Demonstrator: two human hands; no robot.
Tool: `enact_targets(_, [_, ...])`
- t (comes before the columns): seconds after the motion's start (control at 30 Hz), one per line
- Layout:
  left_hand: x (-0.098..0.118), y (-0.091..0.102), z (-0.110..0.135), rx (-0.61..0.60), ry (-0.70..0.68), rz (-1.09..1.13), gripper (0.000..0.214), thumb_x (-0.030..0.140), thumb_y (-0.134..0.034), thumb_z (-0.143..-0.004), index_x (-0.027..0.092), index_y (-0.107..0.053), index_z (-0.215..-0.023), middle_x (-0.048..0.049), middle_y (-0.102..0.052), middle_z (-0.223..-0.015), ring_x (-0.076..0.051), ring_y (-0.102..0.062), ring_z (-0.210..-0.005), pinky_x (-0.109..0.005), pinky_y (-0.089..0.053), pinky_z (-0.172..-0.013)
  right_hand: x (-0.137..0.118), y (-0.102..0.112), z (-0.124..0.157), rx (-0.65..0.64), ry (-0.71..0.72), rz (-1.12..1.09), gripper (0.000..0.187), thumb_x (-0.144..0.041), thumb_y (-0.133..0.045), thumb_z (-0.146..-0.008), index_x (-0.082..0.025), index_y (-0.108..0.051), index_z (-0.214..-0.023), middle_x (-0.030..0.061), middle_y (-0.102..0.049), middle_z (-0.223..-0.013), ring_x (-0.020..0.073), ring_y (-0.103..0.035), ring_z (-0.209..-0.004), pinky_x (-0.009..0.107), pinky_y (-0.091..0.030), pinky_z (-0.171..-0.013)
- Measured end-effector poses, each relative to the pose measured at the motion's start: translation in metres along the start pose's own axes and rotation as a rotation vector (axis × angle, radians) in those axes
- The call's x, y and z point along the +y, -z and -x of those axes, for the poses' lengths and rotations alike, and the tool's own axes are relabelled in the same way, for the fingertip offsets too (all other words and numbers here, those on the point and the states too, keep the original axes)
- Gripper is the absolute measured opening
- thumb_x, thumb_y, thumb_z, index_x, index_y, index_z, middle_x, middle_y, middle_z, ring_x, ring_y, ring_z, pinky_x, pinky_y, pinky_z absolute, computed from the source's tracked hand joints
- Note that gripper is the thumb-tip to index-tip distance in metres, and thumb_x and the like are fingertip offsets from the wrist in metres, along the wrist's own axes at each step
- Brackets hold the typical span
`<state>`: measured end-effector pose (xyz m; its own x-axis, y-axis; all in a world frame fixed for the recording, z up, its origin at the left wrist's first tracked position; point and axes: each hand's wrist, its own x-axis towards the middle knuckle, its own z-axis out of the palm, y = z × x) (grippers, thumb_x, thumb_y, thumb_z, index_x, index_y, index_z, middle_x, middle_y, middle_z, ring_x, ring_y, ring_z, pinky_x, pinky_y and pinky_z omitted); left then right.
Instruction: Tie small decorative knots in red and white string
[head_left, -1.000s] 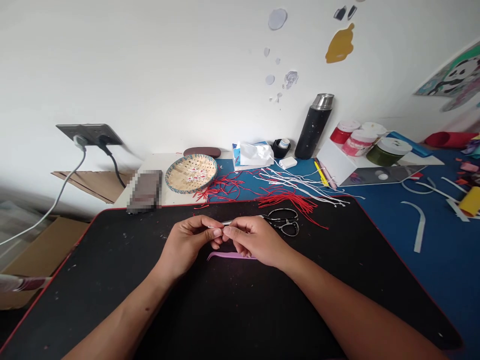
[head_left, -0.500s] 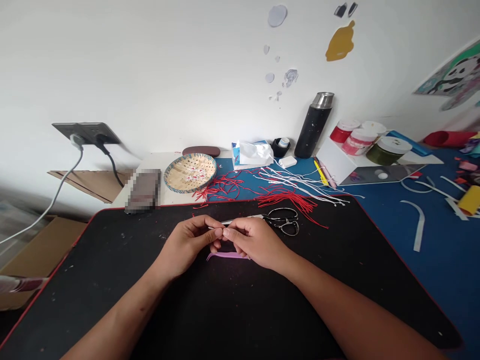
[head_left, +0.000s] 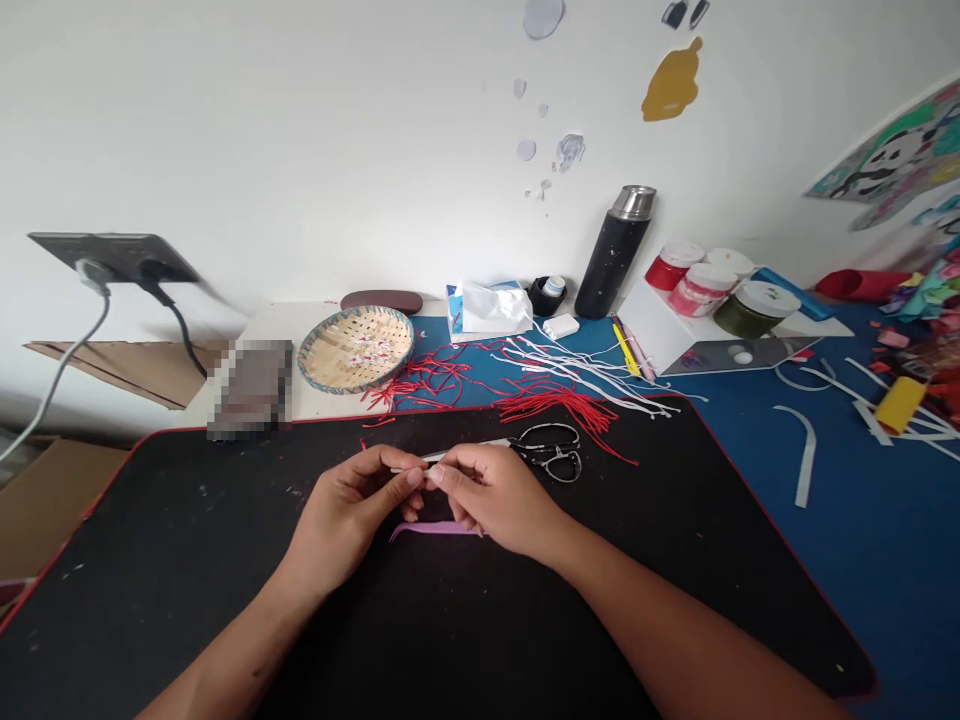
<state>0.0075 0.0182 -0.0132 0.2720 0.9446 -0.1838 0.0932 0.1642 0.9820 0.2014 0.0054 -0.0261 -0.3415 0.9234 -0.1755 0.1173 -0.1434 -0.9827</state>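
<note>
My left hand (head_left: 346,510) and my right hand (head_left: 491,495) meet over the black mat (head_left: 187,560), fingertips pinched together on something small I cannot make out. Pink tweezers (head_left: 431,528) lie on the mat just under both hands. A thin white strip (head_left: 457,452) sticks out behind my fingers toward the scissors (head_left: 551,450), which lie shut right of my right hand. Red cords (head_left: 570,408) and white cords (head_left: 592,370) are spread behind the scissors.
A woven basket (head_left: 354,350) sits at the back left beside a blurred object (head_left: 251,388). Tissue box (head_left: 484,308), black flask (head_left: 619,250) and paint jars (head_left: 720,285) line the wall. Paper strips (head_left: 806,455) litter the blue surface on the right. A wall socket (head_left: 112,255) with cables is far left.
My hands have kept the same pinch. Everything has slid left and slightly down in the picture as my head turned; the objects on the desk have not moved.
</note>
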Motion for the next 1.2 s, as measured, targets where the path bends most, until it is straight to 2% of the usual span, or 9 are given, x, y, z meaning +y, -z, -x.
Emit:
enact_targets(0.13, [0.000, 0.002, 0.000, 0.002, 0.045, -0.013, 0.029, 0.048, -0.082, -0.081, 0.019, -0.080, -0.083, -0.0039, -0.075, -0.073, -0.018, -0.069, -0.065, -0.024, -0.057, -0.059, -0.002, -0.003, 0.000, 0.039, -0.037, 0.039, 0.027, -0.031, -0.056, -0.100, -0.018, -0.064, -0.078, -0.0036, -0.058, -0.059, 0.0093, -0.053, -0.049, 0.020, -0.039, -0.050])
enact_targets(0.27, [0.001, 0.006, -0.003, -0.043, 0.084, 0.003, 0.029, 0.049, -0.081, -0.081, 0.020, -0.081, -0.081, -0.0035, -0.073, -0.068, -0.017, -0.068, -0.061, -0.023, -0.057, -0.056, -0.003, -0.004, 0.001, 0.058, -0.085, 0.089, 0.022, -0.032, -0.060, -0.097, -0.017, -0.069, -0.083, -0.0028, -0.059, -0.061, 0.0109, -0.056, -0.053, 0.020, -0.038, -0.049])
enact_targets(0.4, [0.001, 0.006, -0.005, -0.053, 0.096, 0.040, 0.027, 0.046, -0.082, -0.081, 0.019, -0.081, -0.083, -0.0038, -0.074, -0.070, -0.018, -0.070, -0.064, -0.024, -0.058, -0.059, -0.004, 0.001, 0.000, 0.010, -0.104, -0.005, 0.025, -0.035, -0.057, -0.100, -0.017, -0.067, -0.085, -0.0036, -0.059, -0.061, 0.0087, -0.052, -0.048, 0.019, -0.040, -0.047])
enact_targets(0.5, [-0.001, 0.003, -0.004, -0.001, 0.081, 0.078, 0.027, 0.046, -0.084, -0.079, 0.019, -0.080, -0.084, -0.0033, -0.075, -0.072, -0.018, -0.070, -0.065, -0.025, -0.059, -0.062, -0.004, 0.003, -0.001, -0.008, -0.114, -0.088, 0.025, -0.038, -0.057, -0.099, -0.017, -0.064, -0.089, -0.0054, -0.055, -0.057, 0.0086, -0.049, -0.044, 0.018, -0.039, -0.042])
enact_targets(0.63, [-0.003, 0.002, -0.003, -0.005, 0.039, 0.089, 0.028, 0.045, -0.085, -0.078, 0.019, -0.079, -0.085, -0.0026, -0.074, -0.072, -0.017, -0.069, -0.065, -0.026, -0.059, -0.062, -0.004, 0.003, -0.002, -0.002, -0.084, -0.111, 0.025, -0.039, -0.057, -0.099, -0.018, -0.063, -0.088, -0.0055, -0.055, -0.056, 0.0084, -0.048, -0.042, 0.017, -0.039, -0.038])
enact_targets(0.93, [0.001, -0.003, -0.003, -0.055, 0.009, 0.046, 0.032, 0.044, -0.087, -0.075, 0.018, -0.078, -0.091, -0.0023, -0.075, -0.078, -0.016, -0.068, -0.066, -0.026, -0.058, -0.065, 0.001, 0.005, -0.001, 0.029, -0.013, 0.050, 0.021, -0.032, -0.056, -0.101, -0.017, -0.065, -0.090, -0.0057, -0.056, -0.056, 0.0072, -0.052, -0.044, 0.016, -0.039, -0.042])
enact_targets(1.2, [-0.003, -0.001, -0.007, 0.007, 0.032, 0.076, 0.034, 0.046, -0.088, -0.072, 0.016, -0.078, -0.084, -0.0034, -0.074, -0.071, -0.017, -0.067, -0.061, -0.027, -0.057, -0.061, 0.001, 0.009, -0.003, -0.001, -0.019, -0.013, 0.025, -0.036, -0.056, -0.101, -0.016, -0.068, -0.093, -0.0047, -0.057, -0.058, 0.0077, -0.052, -0.044, 0.016, -0.040, -0.039])
